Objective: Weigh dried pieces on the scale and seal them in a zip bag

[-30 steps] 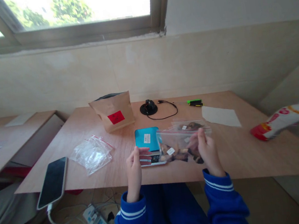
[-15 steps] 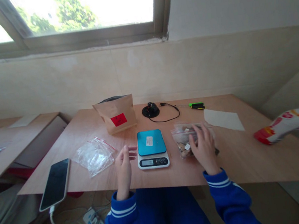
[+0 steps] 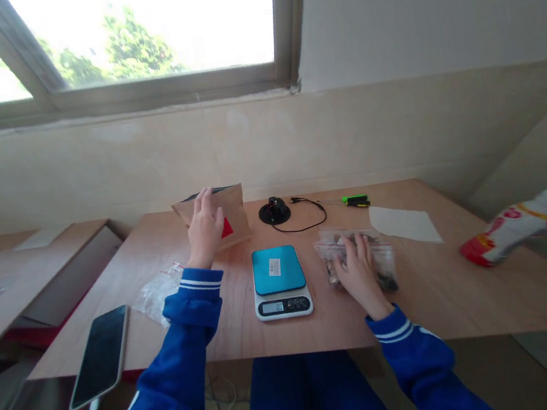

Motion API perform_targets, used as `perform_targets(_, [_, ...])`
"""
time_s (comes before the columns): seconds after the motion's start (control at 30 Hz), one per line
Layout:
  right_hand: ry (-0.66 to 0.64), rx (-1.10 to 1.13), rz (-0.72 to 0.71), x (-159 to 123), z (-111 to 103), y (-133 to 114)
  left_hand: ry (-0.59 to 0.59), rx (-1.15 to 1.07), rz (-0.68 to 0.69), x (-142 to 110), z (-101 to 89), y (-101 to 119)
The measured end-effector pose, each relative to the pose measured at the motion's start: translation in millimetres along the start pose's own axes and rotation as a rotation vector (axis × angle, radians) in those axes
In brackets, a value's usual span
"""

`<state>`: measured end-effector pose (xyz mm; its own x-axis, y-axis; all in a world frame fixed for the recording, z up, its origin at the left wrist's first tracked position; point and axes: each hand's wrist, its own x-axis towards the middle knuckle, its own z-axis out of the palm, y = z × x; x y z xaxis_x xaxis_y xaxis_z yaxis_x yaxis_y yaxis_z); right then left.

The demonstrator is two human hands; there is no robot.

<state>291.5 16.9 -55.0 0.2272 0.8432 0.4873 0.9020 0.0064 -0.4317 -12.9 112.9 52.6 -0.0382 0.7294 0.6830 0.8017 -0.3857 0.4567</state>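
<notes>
My left hand (image 3: pixel 205 231) is raised at the front of a brown paper pouch (image 3: pixel 234 209), its fingers stretched near the open top. Part of the pouch's red label hides behind that hand. My right hand (image 3: pixel 359 271) rests with spread fingers on several clear zip bags (image 3: pixel 384 261) filled with brownish and dark pieces. Between the two hands sits a kitchen scale (image 3: pixel 278 271) with a blue plate and a white base; nothing lies on its plate. Clear zip bags (image 3: pixel 157 296) with no visible contents lie under my left forearm, partly covered by the sleeve.
A phone (image 3: pixel 100 355) with a white cable lies at the front left edge. Toward the back are a round black device (image 3: pixel 274 210) with a cable, screwdrivers (image 3: pixel 356 201) and a white sheet (image 3: pixel 404 225). A red and white bottle (image 3: pixel 516 228) leans at the right.
My left hand has moved from beside the scale up and forward to the paper pouch. My right hand has stayed on the filled bags, shifting slightly. The view has tilted up a little.
</notes>
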Motion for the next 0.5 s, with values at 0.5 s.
perform_targets(0.5, [-0.687,0.504,-0.954,93.1,-30.9,-185.6,0.096,-0.186,0.172,-91.6,1.2,5.4])
